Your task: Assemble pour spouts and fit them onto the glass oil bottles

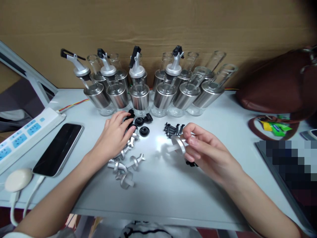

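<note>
My right hand (210,150) pinches a silver pourer spout (178,144) above the table, its pale tube pointing left. Black rubber stoppers (144,131) lie in a small group at the middle left. Over the left side of this group is my left hand (115,130), its thumb and fingers apart. The fingertips reach the stoppers, and I see no firm grip on one. More silver pourer spouts (134,162) lie in a loose pile below my left hand. Small black levers (171,129) are heaped just beyond my right hand, and a few black pieces (191,163) show beneath it.
Glass bottles with steel sleeves (140,97) stand in rows at the back, several topped with pourers (173,67). At left are a power strip (21,138), a phone (58,148) and a white round charger (18,180). A brown bag (272,82) and small packets (276,128) lie right.
</note>
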`<state>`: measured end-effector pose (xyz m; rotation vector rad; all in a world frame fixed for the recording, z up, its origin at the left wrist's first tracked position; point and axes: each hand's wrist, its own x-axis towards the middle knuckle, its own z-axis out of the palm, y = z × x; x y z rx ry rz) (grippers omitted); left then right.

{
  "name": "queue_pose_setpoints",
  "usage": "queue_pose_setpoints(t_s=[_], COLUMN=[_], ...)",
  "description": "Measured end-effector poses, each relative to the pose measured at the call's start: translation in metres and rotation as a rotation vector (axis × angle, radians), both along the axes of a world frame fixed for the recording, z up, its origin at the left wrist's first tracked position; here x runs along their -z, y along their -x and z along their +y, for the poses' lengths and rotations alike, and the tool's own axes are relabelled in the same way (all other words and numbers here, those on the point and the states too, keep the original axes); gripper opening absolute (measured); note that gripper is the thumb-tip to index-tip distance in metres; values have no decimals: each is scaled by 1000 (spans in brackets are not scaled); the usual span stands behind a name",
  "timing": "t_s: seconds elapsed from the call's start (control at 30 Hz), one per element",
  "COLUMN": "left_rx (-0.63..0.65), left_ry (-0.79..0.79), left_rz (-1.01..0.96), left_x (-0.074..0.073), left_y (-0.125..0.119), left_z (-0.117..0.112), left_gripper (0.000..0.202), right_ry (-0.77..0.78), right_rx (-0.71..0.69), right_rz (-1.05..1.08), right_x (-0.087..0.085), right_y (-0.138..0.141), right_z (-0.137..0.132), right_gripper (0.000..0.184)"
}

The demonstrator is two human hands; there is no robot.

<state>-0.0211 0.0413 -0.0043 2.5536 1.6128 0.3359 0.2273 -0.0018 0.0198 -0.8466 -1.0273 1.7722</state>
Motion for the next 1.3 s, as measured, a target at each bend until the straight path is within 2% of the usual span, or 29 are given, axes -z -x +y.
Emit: queue_pose_setpoints(t_s=[0.4,0.53,0.7,0.87,1.07,1.13,1.2,1.3], left_rx=[-2,-31,-90,-21,1,-5,-15,-7], left_ry=[22,-9,-56,-192,-269,-327,-326,-162], left_rz=[-31,-122,-254,-235,-244,-323,-488,-831], left_x=[-4,-2,0,1,-2,-4,-8,-15], left_y=[-1,0,0,3,5,4,2,-7], left_z=[0,0,1,1,2,0,-4,-16], left_gripper=[38,35,52,26,15,13,14,15], right_ry=[25,29,35,46,39,36,17,-45], right_rx=[36,43,43,36,38,38,33,25], right_rz=[55,78,111,130,138,126,96,12], right_x=[1,2,3,3,3,3,3,6], right_y=[0,-1,0,-1,-1,-1,-2,-3], right_z=[0,0,-1,-1,-1,-1,-1,-2], right_gripper=[22,19,17,16,13,13,14,12])
